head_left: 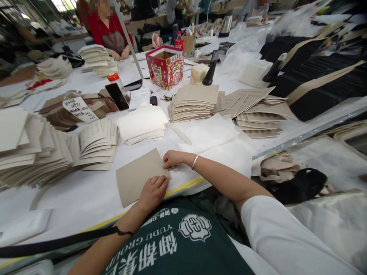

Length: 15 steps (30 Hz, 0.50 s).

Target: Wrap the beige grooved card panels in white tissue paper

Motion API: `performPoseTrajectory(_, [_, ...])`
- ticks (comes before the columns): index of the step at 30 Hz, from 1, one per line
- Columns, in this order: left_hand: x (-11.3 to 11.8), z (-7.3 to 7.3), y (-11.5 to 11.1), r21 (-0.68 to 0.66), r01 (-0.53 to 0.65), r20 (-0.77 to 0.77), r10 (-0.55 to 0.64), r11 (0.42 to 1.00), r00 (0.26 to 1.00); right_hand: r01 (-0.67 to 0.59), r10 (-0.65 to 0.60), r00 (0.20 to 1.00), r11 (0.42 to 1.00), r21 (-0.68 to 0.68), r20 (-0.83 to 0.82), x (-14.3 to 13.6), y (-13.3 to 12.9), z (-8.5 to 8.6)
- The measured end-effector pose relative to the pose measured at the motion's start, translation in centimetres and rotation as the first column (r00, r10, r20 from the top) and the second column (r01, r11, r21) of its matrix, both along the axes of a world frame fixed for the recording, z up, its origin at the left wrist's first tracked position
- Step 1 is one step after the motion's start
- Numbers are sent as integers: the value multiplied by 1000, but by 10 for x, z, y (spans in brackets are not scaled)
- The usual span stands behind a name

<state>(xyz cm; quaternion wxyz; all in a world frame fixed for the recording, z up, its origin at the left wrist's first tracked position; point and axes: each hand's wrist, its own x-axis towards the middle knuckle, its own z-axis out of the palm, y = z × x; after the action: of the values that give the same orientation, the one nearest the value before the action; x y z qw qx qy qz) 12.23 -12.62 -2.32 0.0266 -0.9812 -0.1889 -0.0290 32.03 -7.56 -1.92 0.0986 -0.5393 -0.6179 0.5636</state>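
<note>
A flat beige panel (140,175) lies slanted on the white-covered table close to my body; whether it is leather or board I cannot tell. My left hand (155,191) rests on its lower right part, palm down, fingers lying side by side on the surface. At the panel's right edge, my right hand (173,158) is closed, with thumb and fingertips pinched at the edge. The fingertips are partly hidden, so the exact grip is unclear. Just beyond the hands are a pale flat stick (181,135) and translucent white sheets (213,131).
Stacked beige panels (31,149) spread at left, with more (195,101) beyond. A white paper stack (143,124), a phone (117,96) and a red box (164,67) stand further back. Black pieces (321,76) lie at right. Across the table is a person in red (110,28).
</note>
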Motion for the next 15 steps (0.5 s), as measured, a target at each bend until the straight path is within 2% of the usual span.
performPoseTrajectory(3, [3, 3, 2, 29, 39, -63, -37, 999, 997, -10, 10, 1000, 1000, 26, 9, -1, 1, -2])
performPoseTrajectory(7, [7, 6, 5, -3, 67, -116, -67, 998, 991, -60, 59, 998, 998, 8, 36, 0, 8, 0])
performPoseTrajectory(10, [8, 6, 6, -23, 59, -89, -61, 998, 994, -103, 100, 993, 994, 46, 70, 1, 20, 5])
performPoseTrajectory(15, [7, 4, 10, -116, 8, 44, -3, 993, 999, -166, 146, 977, 978, 129, 154, 0, 33, 12])
